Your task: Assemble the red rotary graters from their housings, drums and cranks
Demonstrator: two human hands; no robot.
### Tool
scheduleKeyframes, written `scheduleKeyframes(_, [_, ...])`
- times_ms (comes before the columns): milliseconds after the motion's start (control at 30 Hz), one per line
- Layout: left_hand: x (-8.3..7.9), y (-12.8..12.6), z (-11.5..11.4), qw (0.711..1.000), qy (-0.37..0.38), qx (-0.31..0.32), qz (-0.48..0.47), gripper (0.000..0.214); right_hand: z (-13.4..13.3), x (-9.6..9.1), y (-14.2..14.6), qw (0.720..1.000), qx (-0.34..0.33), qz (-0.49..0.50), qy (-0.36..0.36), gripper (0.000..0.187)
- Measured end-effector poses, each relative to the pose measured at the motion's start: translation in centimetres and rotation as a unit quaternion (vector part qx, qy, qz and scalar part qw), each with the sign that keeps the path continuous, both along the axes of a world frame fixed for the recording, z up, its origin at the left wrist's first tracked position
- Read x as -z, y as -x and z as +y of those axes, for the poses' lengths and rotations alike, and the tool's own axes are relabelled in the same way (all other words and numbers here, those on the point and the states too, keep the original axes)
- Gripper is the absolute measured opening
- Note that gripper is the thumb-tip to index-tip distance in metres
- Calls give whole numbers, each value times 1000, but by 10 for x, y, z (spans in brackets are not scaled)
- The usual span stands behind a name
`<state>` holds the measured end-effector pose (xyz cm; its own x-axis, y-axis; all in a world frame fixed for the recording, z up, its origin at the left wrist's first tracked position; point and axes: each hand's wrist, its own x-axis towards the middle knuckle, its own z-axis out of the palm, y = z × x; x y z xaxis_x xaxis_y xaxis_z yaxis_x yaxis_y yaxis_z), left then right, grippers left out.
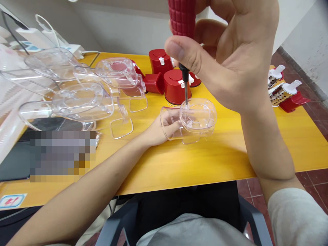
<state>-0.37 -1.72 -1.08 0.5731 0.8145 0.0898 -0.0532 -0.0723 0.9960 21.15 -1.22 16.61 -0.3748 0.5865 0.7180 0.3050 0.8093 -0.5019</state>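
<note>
My right hand (220, 51), close to the camera, is closed round the red ribbed handle of a screwdriver (182, 20). Its thin metal shaft points straight down, and the tip meets the top of a clear plastic housing (201, 114) near its left rim. Through the transparent wall I see my left hand (170, 124), its fingers gripping that housing from the left side and holding it on the yellow table (164, 167). Whether a screw sits under the tip is too small to tell.
Several more clear housings (82, 99) stand at the left. Red plastic parts (176, 85) with white tabs are grouped behind my left hand. Metal grater drums (283, 92) with white ends lie at the right edge. A power strip (73, 49) with cables is at the back left.
</note>
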Motion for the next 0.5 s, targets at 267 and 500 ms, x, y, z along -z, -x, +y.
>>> scheduleKeyframes(267, [-1,0,0,1000,-5,2,1,53,42,19,25,998,41,37,-4,61])
scheduleKeyframes(500, [-2,-1,0,1000,14,4,4,49,31,6,26,998,10,28,57,59])
